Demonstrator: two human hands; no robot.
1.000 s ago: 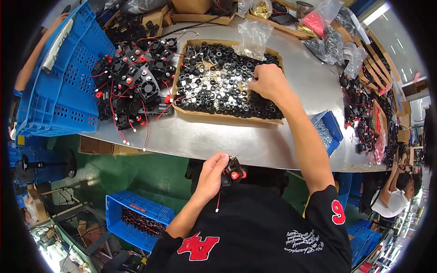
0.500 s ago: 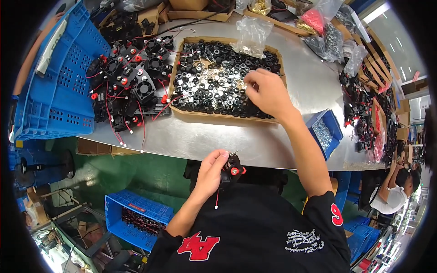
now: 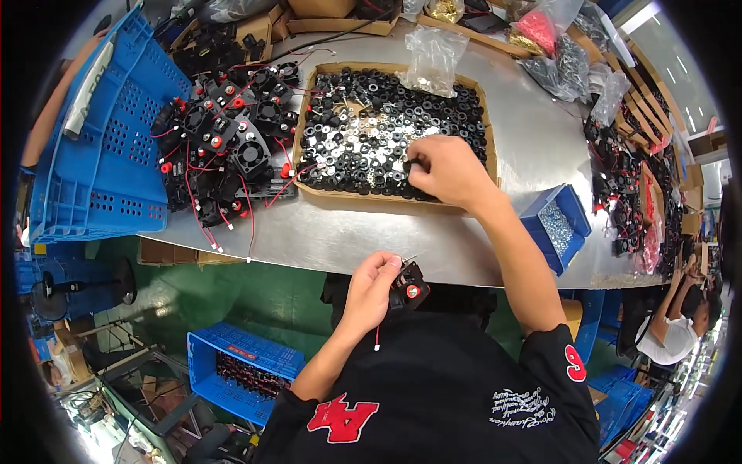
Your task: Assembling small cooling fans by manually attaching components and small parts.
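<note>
Close to my body, below the table edge, my left hand [image 3: 371, 295] is closed around a small black plastic assembly [image 3: 401, 301]. A red knob sits on that part, a thin wire or pin sticks out at its top, and a red lead with a white plug hangs below. Over the right side of a shallow cardboard tray [image 3: 371, 196], my right hand [image 3: 450, 172] has thumb and fingers pinched together among the small parts. What the pinch holds, if anything, is hidden. Black knurled nuts or rollers [image 3: 371, 179] and silvery washers [image 3: 340, 144] fill the tray.
Black fan assemblies [image 3: 232, 131] with red knobs and leads are piled left of the tray, beside a blue crate [image 3: 116, 147]. A blue bin of small screws [image 3: 558, 226] stands at the right. Plastic bags [image 3: 433, 62] lie behind, and another blue crate [image 3: 239, 371] is below left.
My right hand has moved slightly left and nearer to me, down among the tray's parts. My left hand has turned the black assembly a little and shifted right with it.
</note>
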